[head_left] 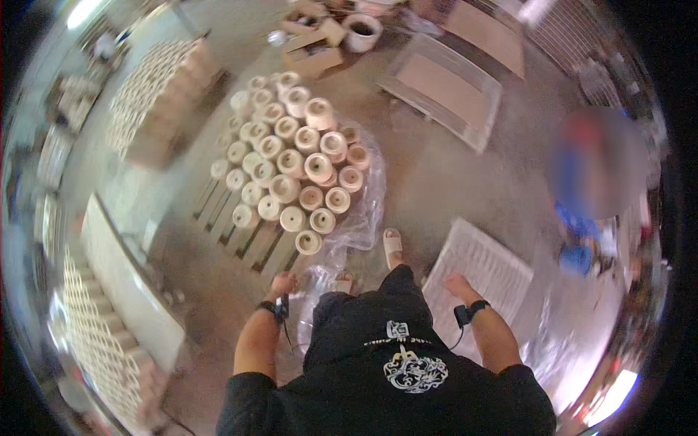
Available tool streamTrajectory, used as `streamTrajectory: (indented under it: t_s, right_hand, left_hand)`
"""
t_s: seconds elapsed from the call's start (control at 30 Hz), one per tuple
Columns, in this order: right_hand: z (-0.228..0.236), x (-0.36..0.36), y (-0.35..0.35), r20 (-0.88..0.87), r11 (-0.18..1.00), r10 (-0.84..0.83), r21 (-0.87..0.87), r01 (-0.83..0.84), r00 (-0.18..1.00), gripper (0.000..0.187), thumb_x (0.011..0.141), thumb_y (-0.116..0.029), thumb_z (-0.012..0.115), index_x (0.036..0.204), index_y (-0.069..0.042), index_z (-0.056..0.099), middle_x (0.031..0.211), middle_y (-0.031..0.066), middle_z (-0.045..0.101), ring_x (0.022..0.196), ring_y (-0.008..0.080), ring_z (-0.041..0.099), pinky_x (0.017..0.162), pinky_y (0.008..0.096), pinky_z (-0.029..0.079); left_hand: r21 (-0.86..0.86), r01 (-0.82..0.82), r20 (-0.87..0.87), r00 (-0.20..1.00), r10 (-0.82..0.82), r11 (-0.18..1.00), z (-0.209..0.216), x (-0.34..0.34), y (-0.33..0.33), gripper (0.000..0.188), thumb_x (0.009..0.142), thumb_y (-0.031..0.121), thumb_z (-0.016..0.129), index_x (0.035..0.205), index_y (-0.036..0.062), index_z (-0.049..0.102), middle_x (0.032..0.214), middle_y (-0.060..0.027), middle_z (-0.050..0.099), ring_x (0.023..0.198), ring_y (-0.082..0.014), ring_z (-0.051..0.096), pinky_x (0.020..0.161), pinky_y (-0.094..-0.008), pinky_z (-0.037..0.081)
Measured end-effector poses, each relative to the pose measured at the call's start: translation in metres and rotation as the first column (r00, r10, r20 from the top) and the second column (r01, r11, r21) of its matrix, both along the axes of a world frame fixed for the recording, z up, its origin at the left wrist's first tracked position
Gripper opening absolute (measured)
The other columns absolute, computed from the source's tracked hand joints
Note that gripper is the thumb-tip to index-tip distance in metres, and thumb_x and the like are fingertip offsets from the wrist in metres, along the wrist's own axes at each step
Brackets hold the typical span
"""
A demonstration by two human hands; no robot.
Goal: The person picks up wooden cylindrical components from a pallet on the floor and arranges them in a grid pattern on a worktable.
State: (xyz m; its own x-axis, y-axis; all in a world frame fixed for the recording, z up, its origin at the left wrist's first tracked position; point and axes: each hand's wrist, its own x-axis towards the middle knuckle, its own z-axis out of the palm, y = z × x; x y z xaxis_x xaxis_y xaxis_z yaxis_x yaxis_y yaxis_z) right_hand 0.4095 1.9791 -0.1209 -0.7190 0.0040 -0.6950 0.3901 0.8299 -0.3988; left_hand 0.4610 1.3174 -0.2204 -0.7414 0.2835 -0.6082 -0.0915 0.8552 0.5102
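Observation:
My left hand (283, 283) hangs low beside my body, its fingers curled in, with nothing seen in it. It is nearest to the front corner of a slatted pallet (256, 251). On that pallet stand many cream, pot-like cylinders (292, 218), round with recessed tops, several with a dark hole in the middle. Crumpled clear plastic sheeting (372, 192) trails along their right side to my feet. My right hand (457, 284) is also curled and bare of any object I can see, held above a pale ribbed flat panel (487, 265) on the floor.
At left are stacks of cream tubes (163, 91) and a leaning pale board (131, 283). Cardboard boxes (313, 54) and a white bucket (362, 33) stand at the back. Farther right, a framed panel (443, 91) lies on the floor, and a blurred person (600, 163) is near blue items.

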Motion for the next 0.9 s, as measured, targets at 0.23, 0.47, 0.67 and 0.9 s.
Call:
streamTrajectory:
  t_s: [0.23,0.47,0.67,0.9]
  right_hand:
    - [0.027,-0.215,-0.026,0.138,0.628,0.762,0.077,-0.774,0.633,0.045,0.081,-0.036,0.069,0.110,-0.002,0.065,0.103,0.0172,0.068,0.096,0.0278,0.064,0.082,0.0391,0.051]
    - [0.018,-0.318,-0.064,0.111,0.953,0.294,-0.117,-0.281,0.949,0.067,0.083,-0.044,0.068,0.129,0.001,0.050,0.126,0.0214,0.057,0.115,0.0316,0.057,0.096,0.0430,0.045]
    - [0.024,-0.359,-0.116,0.209,0.928,0.372,-0.084,-0.362,0.905,0.076,0.080,-0.044,0.072,0.134,0.002,0.047,0.131,0.0225,0.054,0.121,0.0338,0.053,0.101,0.0412,0.042]
    - [0.049,-0.367,-0.244,0.232,0.683,0.690,0.108,-0.723,0.686,0.079,0.080,-0.047,0.073,0.134,0.003,0.044,0.132,0.0255,0.051,0.124,0.0359,0.050,0.101,0.0421,0.043]
  left_hand:
    - [0.069,-0.986,0.708,-0.060,0.704,-0.154,0.034,0.043,0.088,0.022,0.090,0.029,0.055,0.092,0.0087,0.063,0.073,-0.0034,0.063,0.067,-0.0189,0.063,0.057,-0.0329,0.052]
    - [0.151,-0.925,0.393,-0.267,0.880,-0.348,0.116,-0.011,0.148,0.028,0.091,0.021,0.053,0.107,0.0022,0.065,0.083,-0.0082,0.067,0.069,-0.0155,0.063,0.057,-0.0294,0.050]
    - [0.345,-0.907,0.320,-0.128,0.939,-0.241,0.122,-0.092,0.089,0.034,0.093,0.026,0.055,0.117,0.0022,0.059,0.092,-0.0078,0.068,0.075,-0.0150,0.063,0.065,-0.0298,0.052]
    - [0.084,-0.995,0.094,0.068,0.993,0.060,0.057,-0.117,0.084,0.041,0.085,0.029,0.058,0.112,-0.0009,0.065,0.094,-0.0158,0.071,0.088,-0.0245,0.068,0.079,-0.0352,0.052]
